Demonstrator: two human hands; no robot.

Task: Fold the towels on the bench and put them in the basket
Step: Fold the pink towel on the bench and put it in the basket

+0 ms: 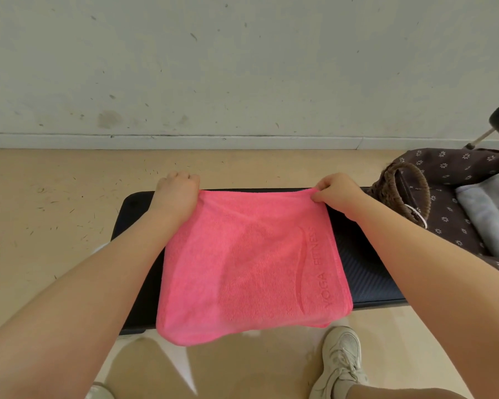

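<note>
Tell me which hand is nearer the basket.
Right. The right hand pinches the pink towel corner just beside the basket; the left hand grips the opposite corner.

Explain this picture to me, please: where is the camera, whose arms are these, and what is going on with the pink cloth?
There is no machine here. A person wears a wide-angle camera on the head, so you look forward and down along their own bare arms.

The left hand and the right hand each grip a far corner of a pink towel stamped "YOGA FITNESS". The towel lies spread over a black padded bench, its near edge hanging over the bench's front.

To the right stands a basket lined with brown flowered cloth, with a woven handle; a pale blue towel already lies inside. Below you see the person's light sneaker on the tan floor, and a scuffed wall beyond.
</note>
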